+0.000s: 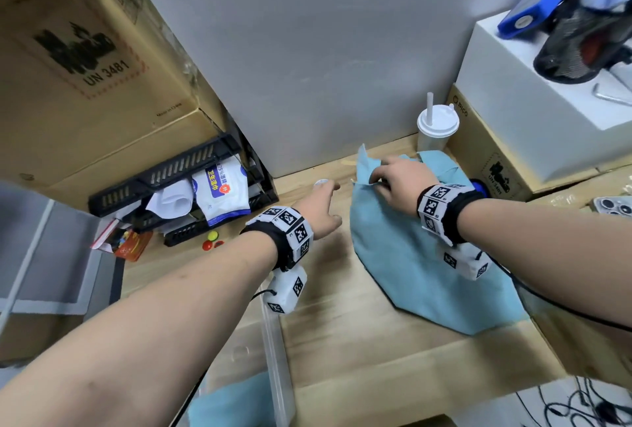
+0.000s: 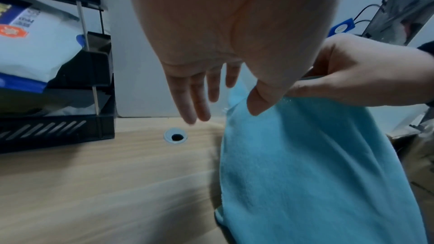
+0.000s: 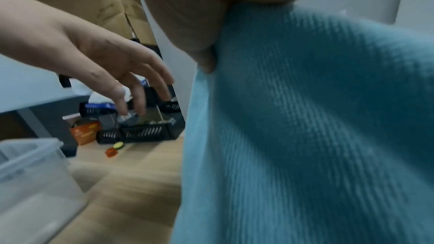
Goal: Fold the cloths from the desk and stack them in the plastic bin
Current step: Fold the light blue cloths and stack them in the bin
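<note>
A light blue cloth drapes over the wooden desk on the right side. My right hand pinches its far upper edge and holds that edge lifted. My left hand hovers just left of the cloth with straight fingers, holding nothing. The clear plastic bin stands at the near left under my left forearm, with a folded blue cloth inside.
A black rack with a wipes pack stands at the back left, below stacked cardboard boxes. A white lidded cup and boxes sit at the back right. A cable hole lies in the desk. Small red and green pieces lie by the rack.
</note>
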A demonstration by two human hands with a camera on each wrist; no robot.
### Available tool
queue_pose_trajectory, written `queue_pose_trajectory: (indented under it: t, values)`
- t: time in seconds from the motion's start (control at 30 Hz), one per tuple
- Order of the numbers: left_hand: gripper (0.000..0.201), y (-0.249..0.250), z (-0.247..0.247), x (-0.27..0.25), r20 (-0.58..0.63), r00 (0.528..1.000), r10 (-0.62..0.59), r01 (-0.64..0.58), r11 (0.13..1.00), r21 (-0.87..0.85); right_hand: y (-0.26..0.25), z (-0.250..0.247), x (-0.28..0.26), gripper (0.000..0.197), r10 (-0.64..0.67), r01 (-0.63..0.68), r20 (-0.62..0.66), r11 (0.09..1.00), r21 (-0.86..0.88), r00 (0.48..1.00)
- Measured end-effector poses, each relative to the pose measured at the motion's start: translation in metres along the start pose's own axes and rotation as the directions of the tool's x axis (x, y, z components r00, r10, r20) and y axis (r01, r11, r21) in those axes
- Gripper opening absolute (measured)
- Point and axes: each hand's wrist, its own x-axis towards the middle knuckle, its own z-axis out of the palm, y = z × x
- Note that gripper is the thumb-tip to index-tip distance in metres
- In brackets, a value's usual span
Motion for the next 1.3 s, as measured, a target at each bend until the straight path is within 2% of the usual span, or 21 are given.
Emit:
queue_pose_trajectory:
  t: [0.1,0.17,0.23,0.3,0.37,0.47,0.5,0.6,0.67,0.77,0.93,1.07,1.17,1.23,1.3]
  values:
    - [0.070,0.011,-0.018,-0.003,-0.136,0.969,0.206,-0.202,0.979,0.039,-0.019,-0.021,-0.002,0.018,-0.165,0.162,0.035,0.983,0.083,0.986]
    - [0.062,0.018,-0.030,-0.003,-0.196,0.935,0.296,-0.281,0.954,0.101,-0.032,-0.035,-0.004,0.014,-0.228,0.226,-0.003,0.966,0.128,0.974]
    - [0.046,0.026,-0.045,-0.009,-0.194,0.934,0.299,-0.282,0.953,0.109,-0.042,-0.051,-0.005,0.012,-0.242,0.248,-0.061,0.958,0.145,0.968]
    - [0.028,0.033,-0.062,-0.019,-0.193,0.951,0.243,-0.221,0.967,0.127,-0.049,-0.068,-0.003,0.013,-0.241,0.253,-0.098,0.958,0.137,0.966]
    - [0.031,0.031,-0.077,-0.030,-0.241,0.944,0.224,-0.188,0.968,0.165,-0.054,-0.082,-0.004,0.015,-0.215,0.229,-0.112,0.965,0.126,0.970]
    - [0.048,0.019,-0.101,-0.046,-0.289,0.903,0.316,-0.217,0.920,0.327,-0.060,-0.099,-0.007,0.028,-0.143,0.148,-0.111,0.988,0.037,0.983]
    - [0.049,0.014,-0.109,-0.052,-0.299,0.892,0.340,-0.225,0.905,0.360,-0.064,-0.104,-0.007,0.035,-0.126,0.126,-0.105,0.992,-0.003,0.986]
    - [0.028,0.005,-0.132,-0.068,-0.371,0.848,0.377,-0.224,0.891,0.394,-0.077,-0.118,-0.005,0.048,-0.088,0.087,-0.073,0.996,-0.026,0.993]
    - [0.017,0.002,-0.142,-0.080,-0.461,0.825,0.327,-0.198,0.931,0.305,-0.082,-0.123,-0.001,0.053,-0.077,0.077,-0.014,0.997,0.011,0.997]
    - [0.016,-0.006,-0.155,-0.093,-0.576,0.792,0.201,-0.127,0.978,0.167,-0.085,-0.120,0.005,0.049,-0.088,0.077,0.096,0.990,0.116,0.992]
    - [0.015,-0.029,-0.174,-0.110,-0.629,0.766,0.132,-0.008,0.981,0.196,-0.080,-0.108,0.011,0.040,-0.027,0.002,0.172,0.990,0.140,0.985]
    - [0.014,-0.050,-0.181,-0.120,-0.652,0.757,0.045,0.134,0.966,0.223,-0.075,-0.105,0.014,0.037,0.021,-0.038,0.171,0.995,0.096,0.985]
    - [0.016,-0.059,-0.183,-0.127,-0.659,0.750,-0.058,0.250,0.947,0.202,-0.075,-0.113,0.013,0.030,0.128,-0.130,0.068,0.991,0.019,0.989]
    - [0.021,-0.059,-0.185,-0.131,-0.644,0.755,-0.122,0.310,0.932,0.187,-0.082,-0.119,0.014,0.031,0.190,-0.192,0.039,0.980,0.043,0.981]
    - [0.030,-0.055,-0.185,-0.134,-0.619,0.760,-0.198,0.340,0.933,0.118,-0.095,-0.124,0.015,0.032,0.230,-0.241,0.089,0.959,0.150,0.969]
